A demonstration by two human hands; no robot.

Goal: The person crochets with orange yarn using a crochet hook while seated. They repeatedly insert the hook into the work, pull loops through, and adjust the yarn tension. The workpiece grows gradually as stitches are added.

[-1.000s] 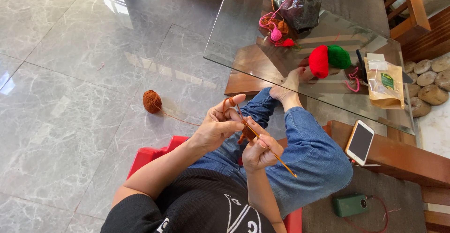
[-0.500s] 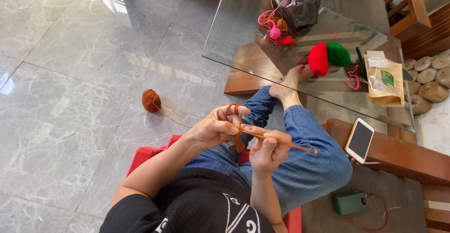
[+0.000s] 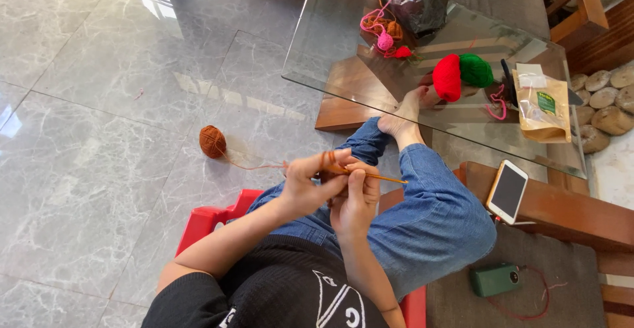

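My left hand (image 3: 310, 184) pinches a small brown crochet piece (image 3: 328, 160) and the brown yarn strand running to it. My right hand (image 3: 354, 199) grips a thin wooden crochet hook (image 3: 383, 178), its tip pointing right over my knee. The two hands touch above my lap. A brown yarn ball (image 3: 212, 141) lies on the marble floor to the left, joined to the work by a loose strand.
A glass table (image 3: 343, 31) stands ahead with red yarn (image 3: 446, 77), green yarn (image 3: 476, 70), a dark bag (image 3: 419, 1) with pink yarn and a paper pouch (image 3: 543, 107). A phone (image 3: 507, 191) lies on a wooden bench; a green case (image 3: 495, 280) on a mat. I sit on a red stool (image 3: 208, 222).
Both hands have shifted slightly forward and closer together. The hook has swung from pointing down-right to lying nearly level, pointing right.
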